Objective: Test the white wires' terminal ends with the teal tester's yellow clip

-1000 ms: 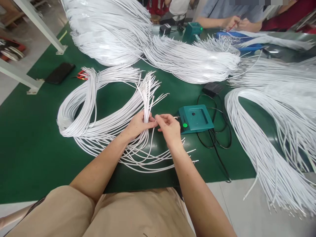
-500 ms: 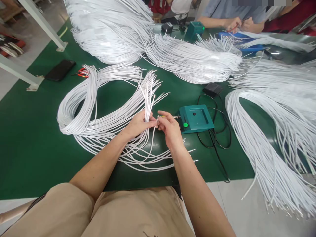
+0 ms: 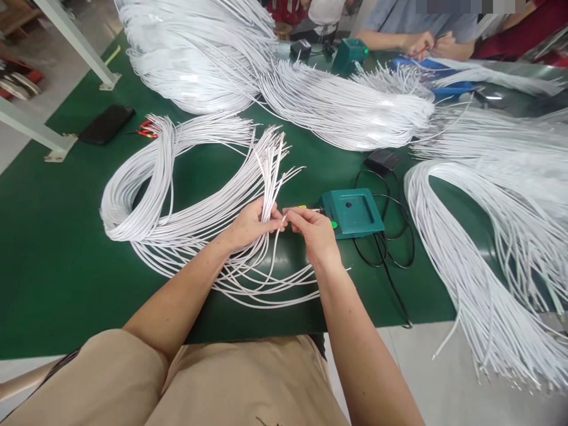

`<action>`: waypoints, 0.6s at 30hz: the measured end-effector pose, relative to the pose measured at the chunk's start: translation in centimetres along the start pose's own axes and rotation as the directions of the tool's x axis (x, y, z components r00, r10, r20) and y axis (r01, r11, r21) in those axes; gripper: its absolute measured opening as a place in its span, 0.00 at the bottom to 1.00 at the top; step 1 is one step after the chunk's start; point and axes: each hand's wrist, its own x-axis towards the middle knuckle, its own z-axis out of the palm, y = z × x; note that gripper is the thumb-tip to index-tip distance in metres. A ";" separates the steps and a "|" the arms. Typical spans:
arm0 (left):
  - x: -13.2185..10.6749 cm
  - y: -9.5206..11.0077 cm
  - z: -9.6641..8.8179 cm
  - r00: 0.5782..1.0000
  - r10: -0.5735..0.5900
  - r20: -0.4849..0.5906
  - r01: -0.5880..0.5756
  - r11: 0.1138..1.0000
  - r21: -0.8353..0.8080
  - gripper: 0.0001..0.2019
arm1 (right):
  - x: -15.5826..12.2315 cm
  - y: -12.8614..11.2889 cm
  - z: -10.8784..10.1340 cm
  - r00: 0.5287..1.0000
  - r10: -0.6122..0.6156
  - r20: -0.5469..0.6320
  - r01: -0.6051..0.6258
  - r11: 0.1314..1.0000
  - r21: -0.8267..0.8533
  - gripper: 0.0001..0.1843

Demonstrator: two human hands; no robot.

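My left hand [image 3: 255, 225] is closed round several white cables [image 3: 268, 189] near their ends, which stand up above the fingers. Between its thumb and fingertips it also pinches a single white cable [image 3: 276, 248]. My right hand [image 3: 316, 232] is closed at the tip of that same cable, thumb and forefinger pinched together; the fingers hide the end itself. Just past the right hand sits a teal device [image 3: 355, 213] with a green button, a metal shaft and a yellow part on its left side. A looped bundle of white cables [image 3: 133, 207] lies to the left.
Larger cable bundles [image 3: 346, 112] lie along the back, and another bundle [image 3: 448, 248] hangs over the right front edge. Black cords [image 3: 390, 278] trail from the device. A black phone [image 3: 107, 124] and red-handled pliers [image 3: 146, 128] lie at back left. A co-worker's hands [image 3: 430, 46] are across the table.
My right hand has turned and shifted slightly right, its fingers drawn into a closer pinch on the cable tip. My left hand has barely moved.
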 end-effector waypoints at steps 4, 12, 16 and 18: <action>0.2 -0.4 -0.4 1.000 0.000 -0.015 0.001 1.000 0.028 0.16 | -0.1 0.3 0.2 0.998 0.006 -0.056 -0.007 1.000 -0.018 0.11; 0.3 -0.5 -0.6 1.000 0.003 -0.028 -0.002 0.998 0.061 0.16 | -0.1 -0.1 0.1 0.997 0.044 -0.057 -0.049 0.995 -0.084 0.15; 0.2 -0.3 -0.4 0.999 0.013 -0.029 -0.012 1.000 0.019 0.16 | 0.3 0.1 0.1 0.998 -0.053 0.033 0.060 0.959 -0.278 0.14; 0.2 -0.2 -0.3 1.000 0.004 -0.024 -0.005 1.000 -0.031 0.16 | 0.2 0.4 0.0 0.988 -0.140 0.058 0.152 0.914 -0.376 0.09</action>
